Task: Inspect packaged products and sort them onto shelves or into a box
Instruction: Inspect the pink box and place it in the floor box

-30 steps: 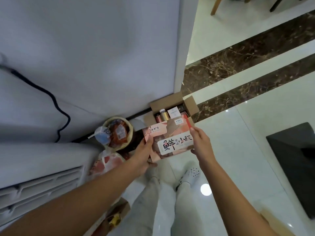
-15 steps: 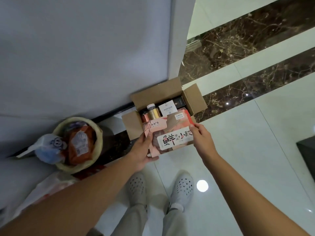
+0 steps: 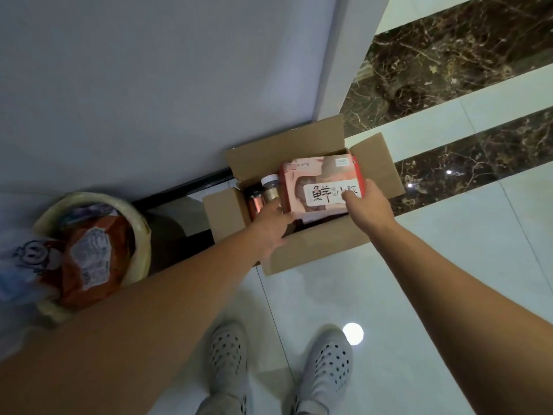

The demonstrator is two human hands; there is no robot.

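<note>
While we stand with both arms stretched forward and down, a round pale basket [image 3: 142, 235] sits on the floor at our far left. It holds an orange-red packet [image 3: 89, 259] with a white label, and a blue-and-white plastic bag [image 3: 24, 265] hangs over its left rim. Further right, an open cardboard box [image 3: 317, 250] stands against the white wall [image 3: 149, 85], its flaps spread outward, and our white perforated shoes [image 3: 229, 351] are planted on the floor nearer to us. Our left hand [image 3: 270, 227] reaches into the box and curls round the near left corner of the pink package [image 3: 314, 178], with its fingertips hidden underneath. Inside the box, just left of the package, stand a copper-coloured can [image 3: 255, 202] and a bottle [image 3: 270, 187] with a white cap. The bottle is right beside the package's left edge.

The pink package lies roughly flat in the right part of the box, its white label with large black characters facing up. We cannot tell whether it rests on the contents or hangs in our grip. Our right hand [image 3: 369, 206] grips its near right corner, thumb laid on the label and fingers wrapped round the right edge. Glossy pale tiles [image 3: 449, 265] spread to the right, crossed by dark marble strips [image 3: 463, 64].
</note>
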